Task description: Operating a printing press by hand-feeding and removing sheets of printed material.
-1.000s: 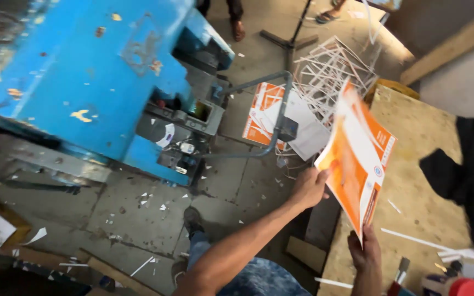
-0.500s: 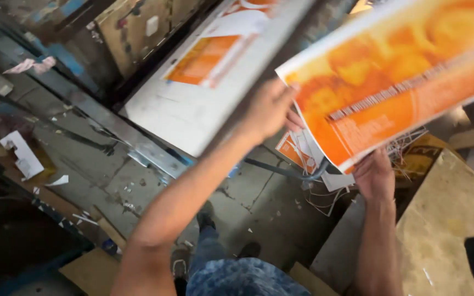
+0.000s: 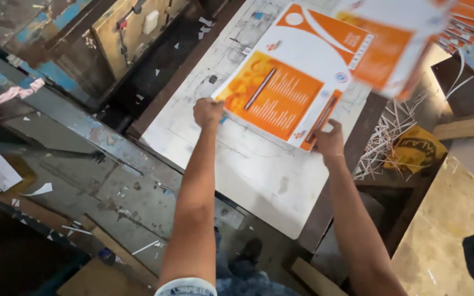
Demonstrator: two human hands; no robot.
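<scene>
Orange printed sheet [image 3: 292, 82] (held flat) runs lengthwise away rightward.

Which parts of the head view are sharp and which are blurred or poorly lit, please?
In the head view the orange and white printed sheet held by the left hand and right hand on the white board is fairly sharp and evenly lit; a second orange sheet at upper right is smeared by motion blur; the lower left corner falls into deep shadow.
</scene>
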